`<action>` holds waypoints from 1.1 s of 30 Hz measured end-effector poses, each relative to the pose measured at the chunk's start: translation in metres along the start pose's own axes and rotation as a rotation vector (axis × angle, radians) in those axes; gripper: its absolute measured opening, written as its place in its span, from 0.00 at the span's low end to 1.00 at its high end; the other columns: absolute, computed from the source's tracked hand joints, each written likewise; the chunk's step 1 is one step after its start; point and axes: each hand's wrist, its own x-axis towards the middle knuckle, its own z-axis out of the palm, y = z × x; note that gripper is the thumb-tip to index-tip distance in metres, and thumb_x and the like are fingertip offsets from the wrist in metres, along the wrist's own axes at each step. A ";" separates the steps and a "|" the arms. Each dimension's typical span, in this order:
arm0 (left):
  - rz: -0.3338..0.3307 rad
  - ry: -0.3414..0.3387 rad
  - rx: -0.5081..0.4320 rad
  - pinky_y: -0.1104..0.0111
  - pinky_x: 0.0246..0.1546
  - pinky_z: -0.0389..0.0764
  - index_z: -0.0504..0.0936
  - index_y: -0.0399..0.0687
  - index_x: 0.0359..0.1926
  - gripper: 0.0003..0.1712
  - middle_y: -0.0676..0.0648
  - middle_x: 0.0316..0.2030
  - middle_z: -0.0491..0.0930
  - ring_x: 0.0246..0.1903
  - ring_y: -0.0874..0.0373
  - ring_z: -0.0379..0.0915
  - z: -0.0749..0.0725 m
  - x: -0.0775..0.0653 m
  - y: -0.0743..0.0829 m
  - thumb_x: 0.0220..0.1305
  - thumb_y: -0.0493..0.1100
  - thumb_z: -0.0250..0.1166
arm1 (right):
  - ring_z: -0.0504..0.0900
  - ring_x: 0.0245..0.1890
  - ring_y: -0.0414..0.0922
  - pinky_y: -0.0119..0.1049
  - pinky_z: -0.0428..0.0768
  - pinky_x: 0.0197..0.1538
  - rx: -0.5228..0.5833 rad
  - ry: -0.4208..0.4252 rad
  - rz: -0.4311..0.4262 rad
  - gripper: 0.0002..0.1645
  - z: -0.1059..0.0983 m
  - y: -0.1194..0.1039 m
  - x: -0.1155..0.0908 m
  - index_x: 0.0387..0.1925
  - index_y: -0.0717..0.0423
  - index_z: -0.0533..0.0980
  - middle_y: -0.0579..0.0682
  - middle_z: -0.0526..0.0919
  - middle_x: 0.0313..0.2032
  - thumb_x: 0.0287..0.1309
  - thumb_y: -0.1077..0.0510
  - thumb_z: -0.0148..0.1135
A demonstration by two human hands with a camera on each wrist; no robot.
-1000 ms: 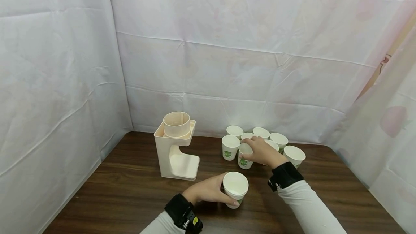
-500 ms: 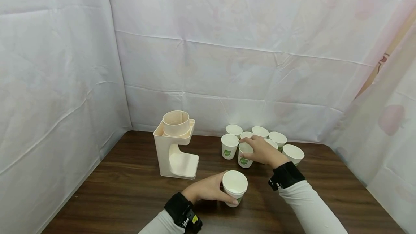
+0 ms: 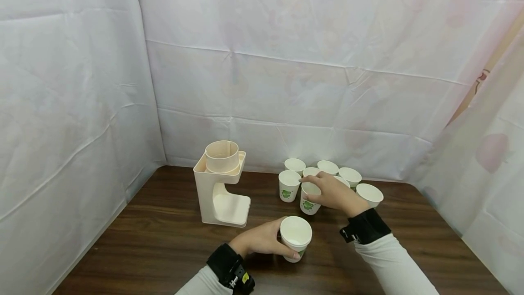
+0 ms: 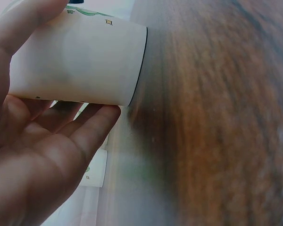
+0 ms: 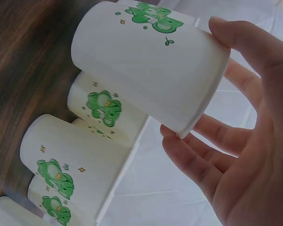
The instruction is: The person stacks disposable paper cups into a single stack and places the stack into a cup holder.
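Note:
In the head view, my left hand (image 3: 266,240) grips a white paper cup (image 3: 296,236) near the front of the table. A second edge below its rim suggests nested cups. The left wrist view shows the thumb and fingers around the cup wall (image 4: 80,61), its base close to the wood. Farther back, my right hand (image 3: 331,192) pinches another paper cup (image 3: 309,201) by its rim. That cup (image 5: 146,66) bears a green cartoon print, and the thumb and fingertips meet its rim in the right wrist view. Whether its base touches the table, I cannot tell.
Several more paper cups stand close around the right hand, among them one to its left (image 3: 289,186) and one at the right end (image 3: 370,193). A cream plastic stand with a round holder (image 3: 222,160) on top stands left of them. White cloth (image 3: 254,90) hangs behind the table.
My right hand and the cup it pinches have shifted slightly to the right and toward me. The left hand and its cup stay in place.

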 end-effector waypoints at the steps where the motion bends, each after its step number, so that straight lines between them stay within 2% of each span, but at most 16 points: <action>1: 0.000 0.001 0.001 0.63 0.55 0.68 0.66 0.63 0.59 0.40 0.59 0.49 0.75 0.49 0.65 0.69 0.000 0.000 0.000 0.46 0.46 0.75 | 0.75 0.35 0.47 0.45 0.77 0.34 -0.001 0.006 -0.003 0.26 -0.001 -0.001 -0.001 0.55 0.46 0.74 0.58 0.77 0.41 0.54 0.46 0.63; 15: 0.010 -0.006 -0.003 0.64 0.55 0.68 0.66 0.62 0.59 0.39 0.58 0.49 0.75 0.49 0.65 0.69 0.000 -0.001 0.000 0.46 0.47 0.75 | 0.74 0.41 0.48 0.48 0.77 0.40 -0.001 0.046 -0.038 0.24 -0.021 -0.018 -0.013 0.54 0.42 0.74 0.56 0.76 0.43 0.56 0.45 0.62; 26: -0.002 -0.014 0.001 0.63 0.55 0.67 0.65 0.63 0.60 0.40 0.58 0.50 0.75 0.50 0.65 0.69 0.000 0.000 0.000 0.47 0.48 0.74 | 0.73 0.38 0.44 0.43 0.76 0.38 0.008 0.114 -0.118 0.22 -0.042 -0.035 -0.022 0.53 0.41 0.74 0.52 0.76 0.42 0.55 0.50 0.63; 33: -0.010 -0.010 0.011 0.62 0.55 0.68 0.65 0.65 0.59 0.40 0.59 0.49 0.75 0.50 0.64 0.69 0.000 0.001 -0.002 0.46 0.50 0.75 | 0.73 0.41 0.43 0.42 0.76 0.39 0.028 0.091 -0.130 0.23 -0.055 -0.047 -0.028 0.54 0.40 0.73 0.50 0.76 0.45 0.55 0.50 0.62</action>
